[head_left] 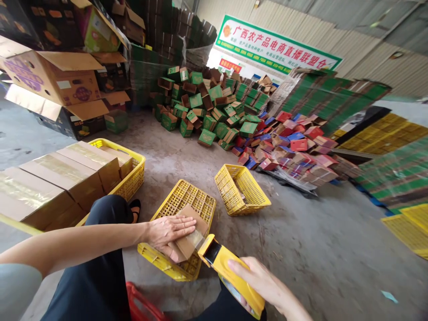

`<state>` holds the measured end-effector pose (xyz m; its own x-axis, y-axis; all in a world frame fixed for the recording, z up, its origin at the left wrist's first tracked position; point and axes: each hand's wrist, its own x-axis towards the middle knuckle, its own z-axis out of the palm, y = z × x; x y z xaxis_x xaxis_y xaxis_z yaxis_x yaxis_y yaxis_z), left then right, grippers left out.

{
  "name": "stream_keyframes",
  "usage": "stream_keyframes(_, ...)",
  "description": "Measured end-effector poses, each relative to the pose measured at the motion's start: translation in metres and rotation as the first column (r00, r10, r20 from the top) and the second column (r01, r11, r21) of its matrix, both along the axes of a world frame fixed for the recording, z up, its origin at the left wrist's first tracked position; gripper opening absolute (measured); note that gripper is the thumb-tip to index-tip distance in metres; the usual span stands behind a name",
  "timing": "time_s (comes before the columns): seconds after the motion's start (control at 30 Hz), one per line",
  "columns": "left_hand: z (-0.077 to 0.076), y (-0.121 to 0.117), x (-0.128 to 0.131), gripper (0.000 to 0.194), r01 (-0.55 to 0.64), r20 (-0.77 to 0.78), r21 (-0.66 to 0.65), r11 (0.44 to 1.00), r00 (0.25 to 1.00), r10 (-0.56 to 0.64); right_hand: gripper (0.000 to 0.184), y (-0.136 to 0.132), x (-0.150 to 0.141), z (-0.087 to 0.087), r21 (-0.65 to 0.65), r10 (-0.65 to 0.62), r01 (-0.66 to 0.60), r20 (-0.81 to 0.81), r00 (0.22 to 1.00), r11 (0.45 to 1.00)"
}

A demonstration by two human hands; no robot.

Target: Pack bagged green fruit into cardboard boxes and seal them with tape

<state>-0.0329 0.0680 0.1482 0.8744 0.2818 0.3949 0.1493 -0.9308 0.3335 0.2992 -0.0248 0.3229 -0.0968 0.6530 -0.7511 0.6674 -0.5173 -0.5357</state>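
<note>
Left hand: from my end I see the left hand laid flat on the box, fingers stretched out and close together, thumb down by its near edge; pressing, not pinching.
Right hand: the right hand is wrapped round the yellow tape dispenser, gripping its body.
Cardboard box: small brown cardboard box under the left palm, atop the grid-faced crate.
Tape: shiny tape strip on the box top, toward the dispenser's head. Whether that head touches the box, I can't tell.
Open basket: yellow basket on the floor, just beyond the crate, to the right.
Left side: long yellow crate holding a row of larger taped boxes.
Floor beyond: heap of green boxes, with red and blue boxes beside it.
Wall: green-edged banner.
</note>
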Motion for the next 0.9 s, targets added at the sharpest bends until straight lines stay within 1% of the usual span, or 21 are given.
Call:
stream_keyframes(0.13, 0.002, 0.003, 0.001, 0.113, 0.034, 0.014, 0.0, 0.999, 0.999, -0.034, 0.066, -0.007, 0.009, -0.004, -0.01, -0.03, 0.03, -0.028, 0.999, 0.999)
stream_keyframes(0.23, 0.005, 0.005, 0.001, 0.115, 0.039, 0.009, -0.008, 0.999, 0.999, -0.039, 0.063, -0.01, 0.007, -0.007, 0.013, -0.032, 0.032, -0.045, 0.998, 0.999)
stream_keyframes(0.4, 0.012, 0.002, 0.003, 0.11, 0.048, -0.059, -0.023, 0.999, 0.997, -0.049, 0.061, -0.012, 0.003, -0.015, 0.039, -0.047, 0.05, -0.078, 0.996, 0.998)
stream_keyframes(0.47, 0.016, -0.001, 0.008, 0.106, 0.048, -0.089, -0.029, 0.998, 0.995, -0.05, 0.059, -0.013, 0.004, -0.016, 0.045, -0.067, 0.071, -0.082, 0.994, 0.996)
stream_keyframes(0.53, 0.018, -0.005, 0.015, 0.103, 0.056, -0.101, -0.031, 0.998, 0.993, -0.059, 0.058, -0.013, 0.005, -0.016, 0.051, -0.062, 0.066, -0.084, 0.995, 0.997)
stream_keyframes(0.63, 0.02, -0.007, 0.026, 0.102, 0.08, -0.096, -0.037, 0.996, 0.992, -0.083, 0.058, -0.012, 0.009, -0.017, 0.047, -0.037, 0.042, -0.093, 0.995, 0.998)
stream_keyframes(0.73, 0.02, -0.005, 0.033, 0.102, 0.122, -0.08, -0.045, 0.991, 0.989, -0.126, 0.059, -0.011, 0.013, -0.019, 0.018, -0.022, 0.025, -0.118, 0.993, 1.0)
stream_keyframes(0.9, 0.02, -0.001, 0.033, 0.103, 0.148, -0.027, -0.057, 0.987, 0.988, -0.15, 0.062, -0.011, 0.022, -0.028, 0.003, -0.039, 0.04, -0.143, 0.989, 0.999)
